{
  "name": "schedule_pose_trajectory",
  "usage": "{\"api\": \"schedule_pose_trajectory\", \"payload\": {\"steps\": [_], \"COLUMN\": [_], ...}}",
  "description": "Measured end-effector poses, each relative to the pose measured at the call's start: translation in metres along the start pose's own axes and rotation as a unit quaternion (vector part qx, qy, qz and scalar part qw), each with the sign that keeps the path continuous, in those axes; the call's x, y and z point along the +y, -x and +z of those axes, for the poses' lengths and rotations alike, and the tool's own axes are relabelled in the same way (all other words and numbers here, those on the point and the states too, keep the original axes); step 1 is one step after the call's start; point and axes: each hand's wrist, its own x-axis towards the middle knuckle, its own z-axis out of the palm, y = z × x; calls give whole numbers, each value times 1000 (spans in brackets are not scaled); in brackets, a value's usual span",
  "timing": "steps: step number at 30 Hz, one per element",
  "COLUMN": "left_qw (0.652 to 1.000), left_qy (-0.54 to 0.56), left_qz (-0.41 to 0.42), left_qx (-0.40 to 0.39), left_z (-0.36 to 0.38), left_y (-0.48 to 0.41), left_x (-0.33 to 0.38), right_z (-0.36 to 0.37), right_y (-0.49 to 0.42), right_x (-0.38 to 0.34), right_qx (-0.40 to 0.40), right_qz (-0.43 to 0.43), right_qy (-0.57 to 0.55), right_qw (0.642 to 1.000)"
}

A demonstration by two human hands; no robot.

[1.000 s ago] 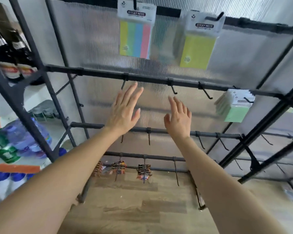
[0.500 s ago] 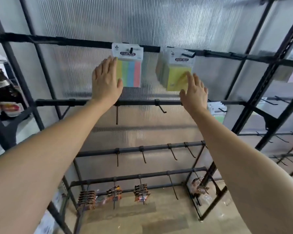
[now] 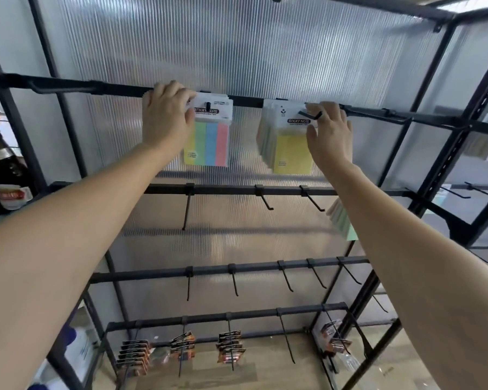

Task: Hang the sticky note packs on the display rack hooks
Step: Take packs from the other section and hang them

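A multicolour sticky note pack (image 3: 212, 142) hangs on a hook of the rack's top bar (image 3: 68, 87). My left hand (image 3: 165, 116) grips the left edge of its white header card. To its right, a stack of yellow sticky note packs (image 3: 289, 153) hangs on another hook (image 3: 310, 115). My right hand (image 3: 331, 130) pinches the right edge of the front pack's header, fingers by the hook tip. A green sticky note pack (image 3: 343, 222) hangs on the second bar, partly hidden behind my right forearm.
Bare black hooks line the second bar (image 3: 262, 197) and third bar (image 3: 286, 277). Dark orange packets (image 3: 230, 347) hang on the lowest bar. A ribbed translucent panel backs the rack. Bottles (image 3: 0, 164) stand on a shelf at left. Wooden floor lies below.
Both hands rose from the middle of the rack to the top bar and took hold of the two hanging packs' headers. The view tilted upward.
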Motion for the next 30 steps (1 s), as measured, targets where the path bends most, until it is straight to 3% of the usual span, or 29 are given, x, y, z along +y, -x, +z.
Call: {"api": "schedule_pose_trajectory", "payload": {"steps": [5,11,17,22,30], "left_qw": [1000,999,996,994,997], "left_qy": [15,29,32,27,51], "left_qz": [0,18,-3,4,42], "left_qx": [-11,5,-83,-104,-50], "left_z": [-2,-6,-7,-10,-21], "left_y": [-9,-11,-26,-26,-12], "left_x": [-2,-1,6,9,10], "right_z": [1,1,2,-4,-18], "right_y": [-11,-24,-24,-20,-7], "right_x": [4,6,10,8,4], "right_qx": [53,36,0,13,41], "right_qz": [-34,-59,-56,-50,-42], "right_qy": [-23,-32,-60,-84,-86], "right_qw": [998,997,997,995,995]}}
